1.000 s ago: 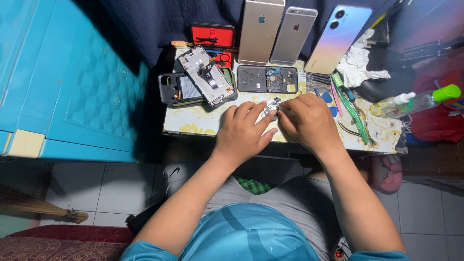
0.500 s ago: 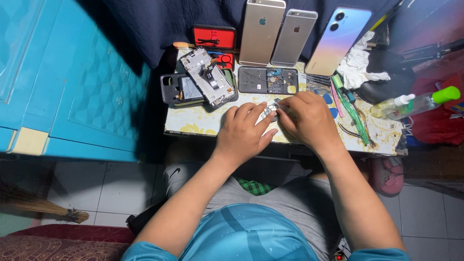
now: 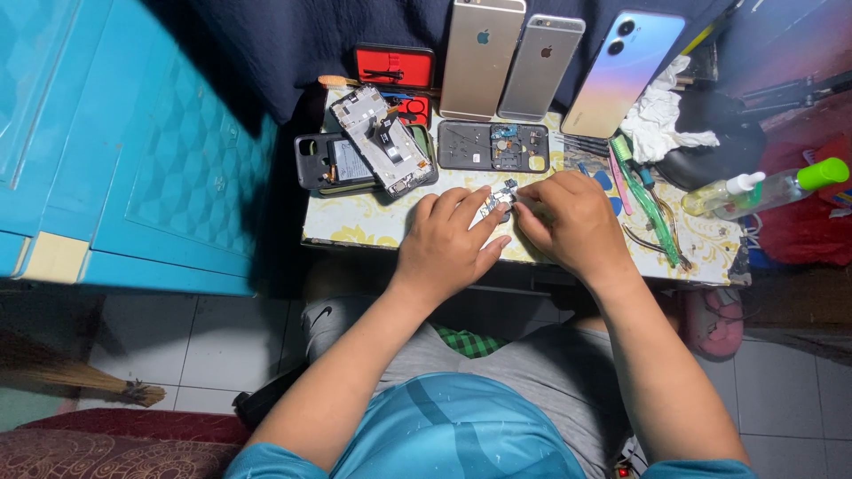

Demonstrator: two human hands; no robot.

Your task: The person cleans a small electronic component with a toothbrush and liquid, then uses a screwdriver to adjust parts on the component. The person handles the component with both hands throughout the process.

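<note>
Head view | left hand [image 3: 448, 244] and right hand [image 3: 568, 222] pinch small circuit board [image 3: 500, 197] together at table [image 3: 355, 232] front edge | opened phone [image 3: 383, 151] lies apart at back-left, reassembly seemingly pending

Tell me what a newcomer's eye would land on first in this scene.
First, the two hands at the middle of the small table: the left hand and right hand pinch a small circuit board between their fingertips. Next, three phones lying face down along the far edge: a gold phone, a silver phone and an iridescent blue phone. At the left, an opened phone frame lies across a dark phone shell.
</note>
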